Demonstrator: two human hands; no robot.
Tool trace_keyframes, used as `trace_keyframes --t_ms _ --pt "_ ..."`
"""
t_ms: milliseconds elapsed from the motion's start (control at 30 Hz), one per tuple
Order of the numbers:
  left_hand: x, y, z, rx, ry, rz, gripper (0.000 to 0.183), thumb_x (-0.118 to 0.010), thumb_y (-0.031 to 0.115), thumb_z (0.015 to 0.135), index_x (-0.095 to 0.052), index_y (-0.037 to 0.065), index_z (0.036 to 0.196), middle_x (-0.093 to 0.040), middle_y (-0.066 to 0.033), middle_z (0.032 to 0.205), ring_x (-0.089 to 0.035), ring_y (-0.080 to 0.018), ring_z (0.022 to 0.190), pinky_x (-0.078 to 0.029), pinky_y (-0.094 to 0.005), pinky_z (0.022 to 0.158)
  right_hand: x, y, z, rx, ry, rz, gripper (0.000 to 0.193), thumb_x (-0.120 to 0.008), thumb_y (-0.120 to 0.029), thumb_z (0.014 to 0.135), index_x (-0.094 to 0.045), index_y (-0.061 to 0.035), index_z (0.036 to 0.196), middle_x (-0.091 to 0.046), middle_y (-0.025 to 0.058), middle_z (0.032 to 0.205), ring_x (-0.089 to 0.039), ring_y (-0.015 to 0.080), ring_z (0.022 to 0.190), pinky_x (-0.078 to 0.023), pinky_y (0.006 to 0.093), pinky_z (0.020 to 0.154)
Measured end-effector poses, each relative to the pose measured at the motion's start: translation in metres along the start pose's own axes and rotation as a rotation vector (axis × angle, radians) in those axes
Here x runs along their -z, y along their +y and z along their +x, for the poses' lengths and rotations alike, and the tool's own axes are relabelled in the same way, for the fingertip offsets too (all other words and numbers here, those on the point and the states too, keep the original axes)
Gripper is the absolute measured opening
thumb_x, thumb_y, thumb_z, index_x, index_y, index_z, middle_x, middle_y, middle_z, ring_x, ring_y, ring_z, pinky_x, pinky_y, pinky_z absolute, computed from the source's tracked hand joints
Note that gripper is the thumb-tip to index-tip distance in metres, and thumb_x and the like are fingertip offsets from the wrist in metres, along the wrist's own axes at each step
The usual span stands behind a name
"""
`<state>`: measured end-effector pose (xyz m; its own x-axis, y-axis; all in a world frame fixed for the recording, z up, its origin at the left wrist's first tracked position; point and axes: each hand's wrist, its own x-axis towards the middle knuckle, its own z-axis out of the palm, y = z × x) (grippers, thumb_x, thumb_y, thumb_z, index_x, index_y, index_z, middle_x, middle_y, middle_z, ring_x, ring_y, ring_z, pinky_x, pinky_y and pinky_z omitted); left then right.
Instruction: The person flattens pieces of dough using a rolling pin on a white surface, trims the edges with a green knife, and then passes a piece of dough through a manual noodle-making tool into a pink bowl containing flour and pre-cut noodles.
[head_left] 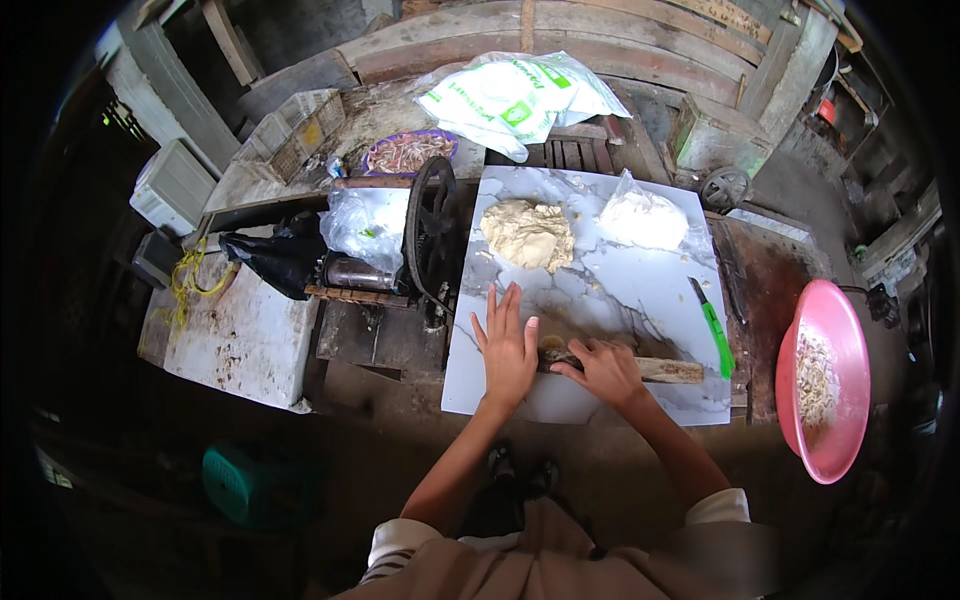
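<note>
My left hand (508,352) lies flat over the near part of a white marble-patterned board (480,385), fingers stretched and apart, holding nothing. My right hand (608,373) is wrapped round a rough wooden stick (672,371) lying crosswise on the board; its left end is darker and close to my left hand. Beyond my hands rests a lump of pale yellowish dough (527,235). A clear plastic bag of white powder (643,217) sits at the board's far right. Along the right edge lies a green cutter knife (713,330), blade pointing away.
Left of the board stands a hand-cranked machine with a dark wheel (432,228) and plastic on top. Behind it are a purple-rimmed tray (410,152) of shredded pieces and white-green sacks (525,98). A pink basin (845,400) stands right; a green stool (235,485) is lower left.
</note>
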<state>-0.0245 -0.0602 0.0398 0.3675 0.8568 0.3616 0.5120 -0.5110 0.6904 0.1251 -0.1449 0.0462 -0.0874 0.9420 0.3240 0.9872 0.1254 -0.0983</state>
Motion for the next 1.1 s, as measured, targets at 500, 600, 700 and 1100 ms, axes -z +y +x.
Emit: trace_keyframes --t_ms 500,600,700,1100 --pt "-0.044 -0.025 0.057 0.177 0.087 0.287 0.061 -0.038 0.023 0.094 -0.014 -0.011 0.139 -0.008 -0.0243 0.149 0.0 -0.0381 0.139 -0.004 -0.0614 0.105 -0.031 0.04 0.058 -0.073 0.11 -0.109 0.031 -0.048 -0.034 0.091 -0.059 -0.0079 0.104 -0.057 0.0086 0.107 -0.046 0.0214 0.112 -0.033 0.0438 0.094" --pt "-0.034 -0.023 0.027 0.176 0.026 0.228 0.06 -0.038 0.02 0.094 -0.014 -0.011 0.139 -0.009 -0.0248 0.149 -0.002 -0.0382 0.139 -0.003 -0.0605 0.106 -0.032 0.027 0.04 -0.056 0.105 -0.138 0.037 -0.046 -0.031 0.092 -0.056 -0.0063 0.116 -0.058 0.0109 0.117 -0.041 0.022 0.123 -0.027 0.047 0.103" --pt "-0.024 -0.013 -0.01 0.14 -0.025 0.218 0.059 -0.038 0.018 0.094 -0.013 -0.01 0.14 -0.009 -0.0253 0.149 -0.003 -0.0386 0.139 -0.003 -0.0601 0.106 -0.028 0.007 0.009 -0.119 0.035 -0.024 0.04 -0.044 -0.027 0.092 -0.053 -0.0022 0.122 -0.055 0.0131 0.123 -0.037 0.0232 0.129 -0.023 0.0505 0.107" --pt "-0.041 -0.03 0.064 0.229 0.089 0.248 0.06 -0.036 0.023 0.095 -0.014 -0.011 0.139 -0.007 -0.025 0.149 0.0 -0.0369 0.14 -0.004 -0.0612 0.105 -0.043 0.028 0.073 -0.244 0.15 -0.22 0.05 -0.038 -0.032 0.094 -0.044 0.0016 0.13 -0.035 0.0132 0.142 -0.019 0.0204 0.138 -0.012 0.0549 0.11"
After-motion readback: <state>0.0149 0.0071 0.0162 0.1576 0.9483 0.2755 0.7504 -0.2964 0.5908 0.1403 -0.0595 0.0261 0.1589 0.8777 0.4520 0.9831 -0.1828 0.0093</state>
